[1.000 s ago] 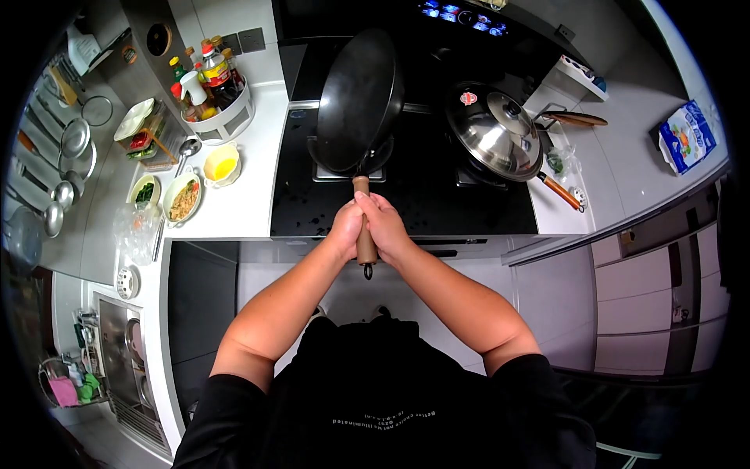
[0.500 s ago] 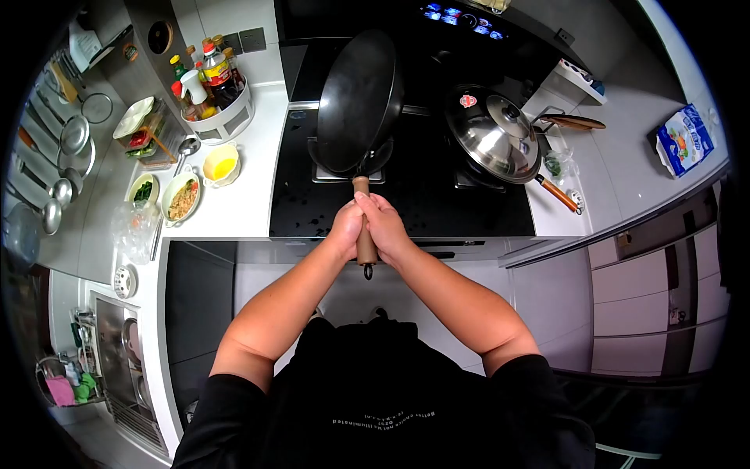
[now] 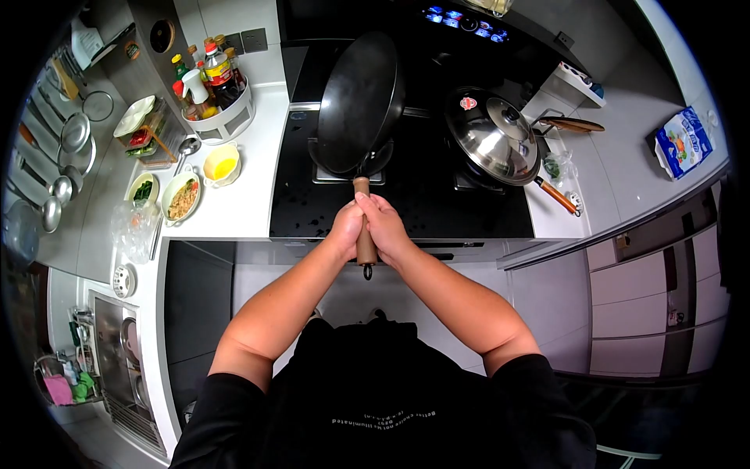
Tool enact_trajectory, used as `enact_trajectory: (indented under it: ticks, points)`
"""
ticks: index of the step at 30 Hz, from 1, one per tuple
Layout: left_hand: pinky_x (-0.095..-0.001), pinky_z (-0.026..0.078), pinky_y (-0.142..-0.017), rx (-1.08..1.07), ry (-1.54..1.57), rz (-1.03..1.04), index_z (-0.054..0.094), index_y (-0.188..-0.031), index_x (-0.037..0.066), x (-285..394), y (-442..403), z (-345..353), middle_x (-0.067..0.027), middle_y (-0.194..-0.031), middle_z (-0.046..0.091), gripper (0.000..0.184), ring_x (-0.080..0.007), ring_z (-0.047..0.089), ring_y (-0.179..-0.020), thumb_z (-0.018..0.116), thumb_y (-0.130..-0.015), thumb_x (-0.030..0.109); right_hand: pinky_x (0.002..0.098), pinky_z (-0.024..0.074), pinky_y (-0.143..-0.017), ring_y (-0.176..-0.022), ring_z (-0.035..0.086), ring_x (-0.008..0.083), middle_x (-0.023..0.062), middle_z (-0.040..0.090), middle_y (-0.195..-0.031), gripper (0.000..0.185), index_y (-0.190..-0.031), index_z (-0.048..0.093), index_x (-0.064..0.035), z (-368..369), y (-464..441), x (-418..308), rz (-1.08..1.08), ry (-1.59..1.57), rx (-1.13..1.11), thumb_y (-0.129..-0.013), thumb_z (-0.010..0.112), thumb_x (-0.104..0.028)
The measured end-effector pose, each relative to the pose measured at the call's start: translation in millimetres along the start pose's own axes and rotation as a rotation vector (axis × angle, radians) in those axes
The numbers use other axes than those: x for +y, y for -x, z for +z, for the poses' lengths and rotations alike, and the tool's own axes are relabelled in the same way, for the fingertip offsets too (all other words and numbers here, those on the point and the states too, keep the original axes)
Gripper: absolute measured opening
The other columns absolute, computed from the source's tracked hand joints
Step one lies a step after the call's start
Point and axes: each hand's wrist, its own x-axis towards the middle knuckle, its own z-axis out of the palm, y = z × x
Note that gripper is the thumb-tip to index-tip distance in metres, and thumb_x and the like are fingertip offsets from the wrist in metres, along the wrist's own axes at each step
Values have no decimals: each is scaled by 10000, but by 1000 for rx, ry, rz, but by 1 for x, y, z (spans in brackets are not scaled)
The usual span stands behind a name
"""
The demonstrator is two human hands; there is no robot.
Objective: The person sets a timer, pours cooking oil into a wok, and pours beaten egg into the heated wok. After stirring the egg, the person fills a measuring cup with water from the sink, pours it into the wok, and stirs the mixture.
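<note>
A black shirt (image 3: 375,367) is nearest, with small white lettering (image 3: 383,418) across its front, upside down in this view; "Better choice" and "Illuminated" can be made out, while the smaller lines are too tiny to read. Both forearms reach forward and inward from the short sleeves, meeting in front of the body. The left hand (image 3: 344,228) and right hand (image 3: 383,224) are closed together around the brown handle (image 3: 365,246), one from each side, thumbs near the top. The handle's hanging loop points back toward the person.

Beyond them, the dark wok (image 3: 355,105) is tilted sideways over the left burner of the black stove (image 3: 312,211). To its right is a pan with a steel lid (image 3: 500,137) bearing a red-and-white sticker (image 3: 468,103), its print illegible. On the left surface (image 3: 242,207) are an oval dish of chopped food (image 3: 183,200) and a bowl of yellow liquid (image 3: 223,166). Farther back, a bottle (image 3: 219,72) has a yellow-and-red label. Icons glow blue on the display (image 3: 467,23), too small to read.
</note>
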Motion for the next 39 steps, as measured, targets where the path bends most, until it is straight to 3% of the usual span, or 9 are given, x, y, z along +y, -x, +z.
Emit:
enact_trajectory:
  ticks: [6, 13, 16, 24, 39]
  points:
    - [-342, 498, -632, 49, -148, -12, 534, -862, 91, 9, 4, 9, -52, -782, 575, 145, -174, 579, -694, 538, -875, 235, 209, 413, -743, -871, 532, 85, 41, 595, -967, 503, -1199, 508, 0, -8, -5, 3, 5, 12, -52, -911, 549, -411]
    - [-270, 402, -421, 156, -508, -95, 471, -774, 63, 59, 25, 17, -9, -587, 494, 75, -109, 467, -468, 538, -803, 83, 218, 440, -608, -656, 555, 86, 20, 612, -802, 490, -1095, 559, -55, -33, 13, -9, 2, 57, -136, -957, 396, -496]
    - [-273, 404, -407, 205, -798, -80, 462, -764, 59, 77, 35, 0, -16, -577, 492, 76, -108, 471, -445, 537, -782, 57, 242, 460, -631, -698, 594, 111, 64, 643, -876, 532, -1117, 560, -44, -74, 18, 11, 154, 107, -44, -952, 381, -517]
    - [-287, 427, -388, 277, -1221, -24, 492, -777, 6, 105, 21, -51, -46, -556, 513, 83, -140, 502, -403, 559, -761, 54, 253, 460, -635, -707, 599, 120, 62, 650, -865, 502, -1097, 569, -46, -91, 16, 41, 168, 140, 10, -957, 387, -492]
    - [-299, 457, -424, 116, -1188, -76, 502, -836, 8, 106, -9, -131, -62, -603, 537, 98, -151, 535, -436, 556, -789, 74, 235, 439, -627, -699, 588, 106, 42, 640, -846, 413, -1051, 582, -52, -28, 12, 66, 163, 92, 118, -967, 421, -423]
